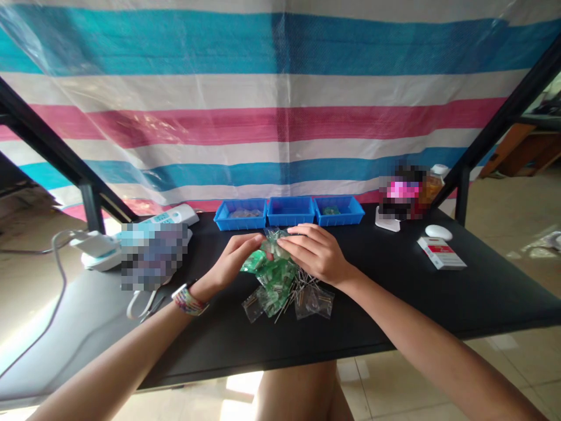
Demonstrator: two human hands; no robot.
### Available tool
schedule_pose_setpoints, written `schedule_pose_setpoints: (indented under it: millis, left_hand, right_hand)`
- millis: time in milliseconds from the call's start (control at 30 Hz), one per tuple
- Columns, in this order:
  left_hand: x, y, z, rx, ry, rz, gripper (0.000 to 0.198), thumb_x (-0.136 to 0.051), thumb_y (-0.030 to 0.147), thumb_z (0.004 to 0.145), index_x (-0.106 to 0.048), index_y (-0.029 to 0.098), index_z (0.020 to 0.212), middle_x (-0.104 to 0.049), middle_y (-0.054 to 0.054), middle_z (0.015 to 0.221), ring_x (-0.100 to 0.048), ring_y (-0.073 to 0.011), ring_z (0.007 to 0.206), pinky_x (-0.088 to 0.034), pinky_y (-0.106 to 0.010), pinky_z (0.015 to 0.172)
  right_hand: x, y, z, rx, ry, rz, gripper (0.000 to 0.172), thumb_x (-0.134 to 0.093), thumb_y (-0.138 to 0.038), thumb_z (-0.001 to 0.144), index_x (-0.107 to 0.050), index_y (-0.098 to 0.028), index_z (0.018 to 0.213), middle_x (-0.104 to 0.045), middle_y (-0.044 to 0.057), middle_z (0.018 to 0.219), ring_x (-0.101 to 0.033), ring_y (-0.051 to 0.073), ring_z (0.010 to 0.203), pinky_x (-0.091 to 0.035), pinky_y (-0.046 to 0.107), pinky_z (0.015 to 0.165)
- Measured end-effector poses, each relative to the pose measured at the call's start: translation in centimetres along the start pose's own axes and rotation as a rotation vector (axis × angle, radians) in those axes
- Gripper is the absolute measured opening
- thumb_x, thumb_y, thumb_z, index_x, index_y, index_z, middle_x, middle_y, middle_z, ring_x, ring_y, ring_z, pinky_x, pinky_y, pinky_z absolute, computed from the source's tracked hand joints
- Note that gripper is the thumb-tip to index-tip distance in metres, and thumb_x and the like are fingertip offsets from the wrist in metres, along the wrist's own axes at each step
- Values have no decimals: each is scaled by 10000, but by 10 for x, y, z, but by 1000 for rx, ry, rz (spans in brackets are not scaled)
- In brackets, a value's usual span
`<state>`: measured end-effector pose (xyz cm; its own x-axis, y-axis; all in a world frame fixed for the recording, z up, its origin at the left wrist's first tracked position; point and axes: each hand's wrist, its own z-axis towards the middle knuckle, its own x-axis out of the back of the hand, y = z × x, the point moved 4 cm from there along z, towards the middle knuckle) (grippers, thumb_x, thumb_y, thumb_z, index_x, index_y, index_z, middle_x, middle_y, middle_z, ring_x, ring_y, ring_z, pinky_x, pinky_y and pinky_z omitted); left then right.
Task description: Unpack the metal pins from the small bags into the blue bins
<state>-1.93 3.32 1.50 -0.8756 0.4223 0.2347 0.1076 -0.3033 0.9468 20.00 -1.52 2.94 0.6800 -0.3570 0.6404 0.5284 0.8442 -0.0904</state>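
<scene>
Between my two hands are crinkled clear plastic bags [277,235], just above a heap on the black table. My left hand [234,257] has its thumb against the left side of these bags, its other fingers mostly hidden. From the right, my right hand [318,251] curls its fingers over them. Under the hands lie green plastic packets [278,278] with small parts inside. Thin metal rods [302,286] stick out to the right of the packets. Small clear bags with brass-coloured pins [314,301] lie at the front of the heap, and another such bag [254,304] is at its left.
Three blue trays stand in a row behind the heap: the left tray [241,223] holds clear bags, the middle tray [290,221] shows a bare bottom, the right tray [339,219] holds greenish bags. A power strip [162,221] lies left; a red-and-white box [442,254] and white mouse [438,233] lie right.
</scene>
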Motion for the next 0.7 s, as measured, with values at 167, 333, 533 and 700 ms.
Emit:
schedule_pose_setpoints:
  millis: [167, 333, 533, 700]
  left_hand:
    - [7, 12, 3, -145, 45, 327, 393, -623, 557, 1001, -805, 213, 945, -804, -94, 1005, -701, -291, 992, -529, -405, 971]
    - [11, 2, 9, -216, -8, 646, 304, -633, 380, 940, -806, 239, 1147, -794, -86, 1187, -673, -318, 1107, -475, -479, 1058]
    - [6, -11, 10, -216, -97, 716, 344, -647, 401, 934, -813, 240, 1189, -768, -105, 1269, -654, -331, 1137, -425, -518, 1105]
    - [8, -6, 8, -222, -155, 743, 414, -740, 432, 892, -799, 319, 1286, -722, -89, 1346, -585, -358, 1238, -370, -572, 1155]
  right_hand:
    - [18, 46, -7, -216, 237, -81, 380, -546, -216, 1085, -747, -290, 1398, -803, 93, 1140, -755, 265, 1056, -636, 472, 985]
    - [54, 108, -25, -526, 416, -289, 353, -488, -281, 1082, -805, -197, 1215, -755, 161, 1141, -729, 280, 1032, -626, 413, 881]
    - [54, 126, -41, -616, 203, -555, 270, -596, -315, 998, -833, -185, 1019, -790, 143, 1006, -659, 337, 1040, -485, 511, 1017]
    - [44, 108, -31, -534, 218, -502, 323, -506, -310, 1057, -804, -197, 1108, -789, 130, 1115, -659, 319, 1086, -460, 476, 1008]
